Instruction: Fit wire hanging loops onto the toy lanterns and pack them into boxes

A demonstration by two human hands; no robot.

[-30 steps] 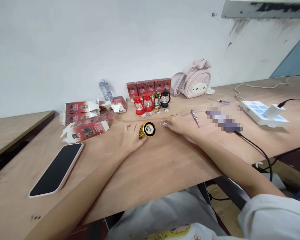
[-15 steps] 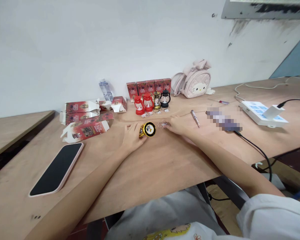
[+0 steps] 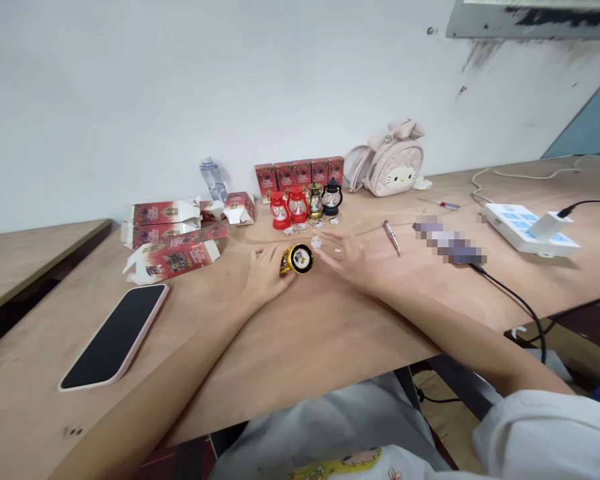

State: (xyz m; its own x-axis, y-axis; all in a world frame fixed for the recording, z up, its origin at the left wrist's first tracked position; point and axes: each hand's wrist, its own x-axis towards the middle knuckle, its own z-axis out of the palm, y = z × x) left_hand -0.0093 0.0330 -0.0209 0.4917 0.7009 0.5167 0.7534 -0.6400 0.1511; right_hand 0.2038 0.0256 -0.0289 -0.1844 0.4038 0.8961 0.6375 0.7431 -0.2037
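My left hand (image 3: 266,272) is wrapped round a small gold lantern (image 3: 284,261), laid over so that its round black-rimmed base (image 3: 301,259) faces me. In the base is a whitish recess with small parts I cannot make out. Just right of it, my right hand (image 3: 347,260) pinches a small whitish piece (image 3: 317,242) between thumb and forefinger; its kind is too small to tell. Behind the hands stand two red lanterns (image 3: 297,205), a bronze-gold lantern (image 3: 315,201) and a black lantern (image 3: 333,197), with small keyring-like bits (image 3: 296,229) before them.
Red printed boxes (image 3: 303,175) line the wall, and opened boxes (image 3: 175,260) lie at left near a bottle (image 3: 213,179). A phone (image 3: 115,337) rests front left. Rightward are a screwdriver (image 3: 393,238), a blurred-out device (image 3: 450,241), a power strip (image 3: 523,227) and a pink bag (image 3: 397,163).
My right hand has lifted the small whitish piece from the table and brought it left, close to the lantern's base. My left hand keeps the lantern in nearly the same place.
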